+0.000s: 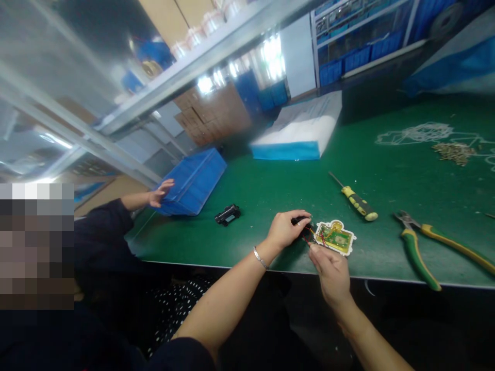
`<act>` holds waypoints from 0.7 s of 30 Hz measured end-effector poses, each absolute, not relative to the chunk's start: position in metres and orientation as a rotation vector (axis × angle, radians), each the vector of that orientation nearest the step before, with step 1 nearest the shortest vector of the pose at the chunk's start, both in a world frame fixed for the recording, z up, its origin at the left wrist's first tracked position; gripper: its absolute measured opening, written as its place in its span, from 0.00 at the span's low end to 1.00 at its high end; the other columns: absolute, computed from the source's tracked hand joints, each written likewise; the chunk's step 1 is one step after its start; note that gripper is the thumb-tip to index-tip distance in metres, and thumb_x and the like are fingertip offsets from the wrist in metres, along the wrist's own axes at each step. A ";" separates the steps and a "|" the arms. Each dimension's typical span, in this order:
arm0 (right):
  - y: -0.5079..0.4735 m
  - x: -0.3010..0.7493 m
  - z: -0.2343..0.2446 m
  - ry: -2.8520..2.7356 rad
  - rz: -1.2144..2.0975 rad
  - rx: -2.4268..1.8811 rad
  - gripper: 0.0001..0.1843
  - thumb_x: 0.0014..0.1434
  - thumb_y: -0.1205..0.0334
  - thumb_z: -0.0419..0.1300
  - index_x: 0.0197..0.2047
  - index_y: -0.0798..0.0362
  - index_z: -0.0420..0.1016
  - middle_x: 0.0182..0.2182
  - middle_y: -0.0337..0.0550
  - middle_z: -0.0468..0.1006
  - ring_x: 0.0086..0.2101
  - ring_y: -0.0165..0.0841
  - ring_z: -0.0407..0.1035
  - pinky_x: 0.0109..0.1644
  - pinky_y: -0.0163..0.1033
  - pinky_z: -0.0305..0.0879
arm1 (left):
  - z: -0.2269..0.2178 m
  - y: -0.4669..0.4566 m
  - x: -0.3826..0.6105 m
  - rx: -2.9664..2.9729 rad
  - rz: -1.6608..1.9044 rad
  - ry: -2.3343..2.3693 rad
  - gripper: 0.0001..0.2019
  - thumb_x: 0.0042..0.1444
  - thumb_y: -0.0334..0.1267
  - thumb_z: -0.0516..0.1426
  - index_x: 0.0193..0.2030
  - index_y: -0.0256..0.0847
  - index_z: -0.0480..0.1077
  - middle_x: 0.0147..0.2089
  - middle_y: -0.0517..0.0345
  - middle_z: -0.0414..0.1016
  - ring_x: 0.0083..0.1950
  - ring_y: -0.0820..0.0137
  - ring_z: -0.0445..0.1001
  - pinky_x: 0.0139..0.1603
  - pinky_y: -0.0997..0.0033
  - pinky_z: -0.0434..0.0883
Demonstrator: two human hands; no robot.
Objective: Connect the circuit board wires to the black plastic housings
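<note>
While the green tabletop (270, 190) spreads flat, hard and faintly glossy beneath the work, the pliers (415, 252) lie on it with curved green-and-yellow grips, near the screwdriver (358, 203) with its chunky yellow and dark handle. Smaller than these, the white-rimmed housing (351, 246) sits near the tabletop's front edge, just beside the fingertips; it looks like light, stiff plastic, lobed in outline, and would be best taken by its pale rim. Within it, the green board (340, 240) seems thin, rigid and probably fragile, a surface to keep fingers off. The left hand (285, 229) is curled closed on a black part (307, 226), mostly hidden, likely light and smooth, and easiest to hold round its body. Finest of all, the red and yellow wires (305, 239) run limp and slender between black part and board; the right hand (331, 265) appears to pinch them, thumb and finger together, and they should bend readily but might tear at their ends if tugged.
</note>
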State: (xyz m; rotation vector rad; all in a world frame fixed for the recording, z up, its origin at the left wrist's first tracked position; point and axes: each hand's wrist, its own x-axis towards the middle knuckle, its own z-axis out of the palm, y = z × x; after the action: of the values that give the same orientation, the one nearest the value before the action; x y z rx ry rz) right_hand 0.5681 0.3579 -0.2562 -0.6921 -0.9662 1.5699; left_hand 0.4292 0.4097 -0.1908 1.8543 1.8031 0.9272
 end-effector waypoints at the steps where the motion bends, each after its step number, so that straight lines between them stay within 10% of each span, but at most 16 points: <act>1: 0.358 0.570 -0.253 -0.990 1.554 -0.698 0.23 0.59 0.55 0.59 0.17 0.54 0.59 0.19 0.35 0.59 0.23 0.26 0.53 0.31 0.36 0.57 | -0.191 0.409 0.431 1.862 0.920 1.807 0.09 0.57 0.40 0.58 0.43 0.44 0.76 0.47 0.59 0.78 0.51 0.69 0.75 0.58 0.69 0.68; 6: 0.369 0.591 -0.231 -1.386 1.327 -0.785 0.21 0.64 0.56 0.52 0.20 0.53 0.62 0.23 0.38 0.64 0.27 0.29 0.60 0.35 0.36 0.60 | -0.193 0.406 0.433 1.930 0.926 1.830 0.09 0.58 0.41 0.58 0.44 0.47 0.76 0.48 0.60 0.77 0.53 0.70 0.73 0.59 0.70 0.67; 12: 0.360 0.606 -0.221 -1.988 0.836 -1.014 0.14 0.64 0.58 0.51 0.47 0.52 0.73 0.59 0.49 0.62 0.55 0.42 0.63 0.54 0.46 0.64 | -0.195 0.400 0.404 1.813 1.043 2.132 0.10 0.59 0.42 0.56 0.44 0.46 0.76 0.50 0.58 0.76 0.52 0.69 0.74 0.57 0.68 0.69; 15: 0.346 0.605 -0.208 -2.158 0.725 -1.077 0.19 0.64 0.59 0.50 0.57 0.48 0.66 0.58 0.46 0.67 0.47 0.40 0.70 0.44 0.43 0.70 | -0.196 0.394 0.391 1.800 1.103 2.145 0.10 0.59 0.41 0.57 0.44 0.46 0.76 0.50 0.57 0.76 0.53 0.69 0.74 0.58 0.68 0.69; 21: 0.390 0.572 -0.180 -2.043 0.568 -0.937 0.18 0.63 0.63 0.52 0.55 0.56 0.67 0.54 0.50 0.71 0.55 0.37 0.64 0.59 0.42 0.60 | -0.189 0.384 0.386 1.829 1.247 2.079 0.08 0.59 0.40 0.57 0.43 0.46 0.76 0.49 0.58 0.77 0.55 0.67 0.72 0.60 0.64 0.67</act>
State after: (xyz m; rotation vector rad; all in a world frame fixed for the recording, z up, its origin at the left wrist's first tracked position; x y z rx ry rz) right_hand 0.5724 0.3901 -0.1801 -0.9371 -2.0430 0.5682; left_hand 0.3856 0.3839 -0.1891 1.8288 2.0792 1.2472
